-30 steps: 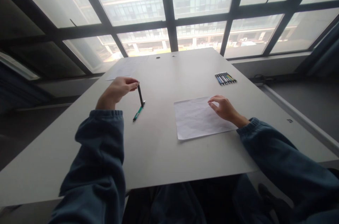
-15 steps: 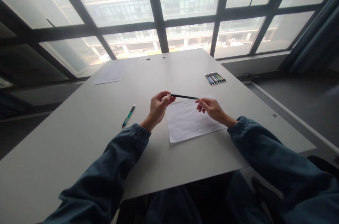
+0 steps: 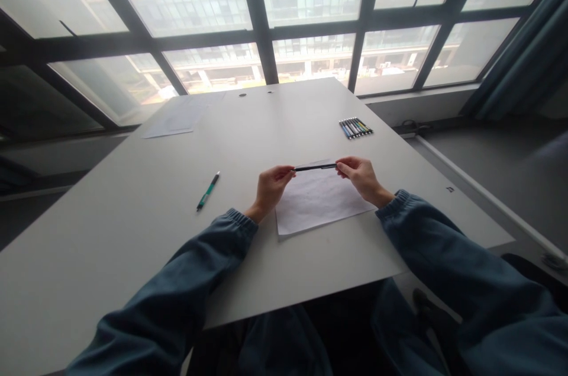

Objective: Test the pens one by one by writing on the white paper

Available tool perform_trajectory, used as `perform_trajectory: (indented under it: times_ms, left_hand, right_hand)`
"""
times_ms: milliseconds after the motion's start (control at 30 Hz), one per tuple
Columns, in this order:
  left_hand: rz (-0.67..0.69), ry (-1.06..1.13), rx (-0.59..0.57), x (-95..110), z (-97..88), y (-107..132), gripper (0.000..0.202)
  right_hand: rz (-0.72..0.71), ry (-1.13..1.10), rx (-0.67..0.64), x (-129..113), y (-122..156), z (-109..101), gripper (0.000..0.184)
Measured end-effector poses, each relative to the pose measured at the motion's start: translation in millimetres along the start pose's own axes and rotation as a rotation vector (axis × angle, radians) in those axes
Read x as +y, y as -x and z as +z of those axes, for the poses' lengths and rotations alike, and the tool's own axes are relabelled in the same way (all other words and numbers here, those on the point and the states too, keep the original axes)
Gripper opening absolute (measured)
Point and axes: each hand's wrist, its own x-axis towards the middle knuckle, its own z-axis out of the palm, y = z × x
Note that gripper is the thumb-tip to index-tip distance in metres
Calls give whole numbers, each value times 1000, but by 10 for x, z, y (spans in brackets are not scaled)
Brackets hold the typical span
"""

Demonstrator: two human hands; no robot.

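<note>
Left hand (image 3: 270,185) and right hand (image 3: 361,174) each pinch one end of a slim black pen (image 3: 315,167), held level above a white paper sheet (image 3: 317,201) on the grey table (image 3: 133,234); a green pen (image 3: 207,191) lies well apart.

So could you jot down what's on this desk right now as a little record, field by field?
left hand: left hand pinches one end of the black pen
right hand: right hand pinches the other end
pen position: level, held above the white sheet
lying loose: green pen left of the hands
far right: row of pens
far left: papers
surface: grey table by a window
</note>
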Motion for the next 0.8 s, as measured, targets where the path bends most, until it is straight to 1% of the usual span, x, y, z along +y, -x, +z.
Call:
perform_trajectory:
  times_ms: [167, 467, 800]
  left_hand:
    - [32, -91, 11, -30, -16, -7, 31]
    - [28, -223, 70, 64, -16, 0, 22]
    - [46, -244, 44, 87, -28, 16, 24]
  right_hand:
    - [34, -12, 27, 8, -4, 2, 33]
    - [22, -22, 29, 53, -16, 1, 33]
    - [-30, 26, 32, 57, -29, -13, 32]
